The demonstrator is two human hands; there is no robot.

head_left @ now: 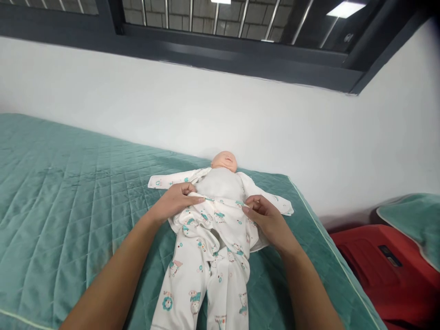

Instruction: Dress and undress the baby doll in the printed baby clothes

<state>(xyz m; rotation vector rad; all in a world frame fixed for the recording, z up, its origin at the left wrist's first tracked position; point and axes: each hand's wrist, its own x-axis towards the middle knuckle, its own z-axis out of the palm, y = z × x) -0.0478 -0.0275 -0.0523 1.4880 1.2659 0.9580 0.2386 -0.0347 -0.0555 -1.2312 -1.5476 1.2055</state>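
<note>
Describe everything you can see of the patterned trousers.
The trousers are white, printed with small teal and pink figures, and look like soft, thin cloth. They lie front up, waistband at the doll's middle, legs slightly apart and running toward the picture's bottom edge over the green quilted cover. The cloth is rumpled around the hips, with a gap at the crotch. The left hand and right hand pinch opposite sides of the waistband.

L hand (pixel 175 200) & R hand (pixel 266 215) both out front, apart, approx. same ht., in a pinch grip. L thumb (pixel 195 200) points inward, fingers bent beyond it; R ditto, fingers curled (some tips hidden). L forearm (pixel 118 268) & R forearm (pixel 307 279) bare, angling inward from below.
</note>
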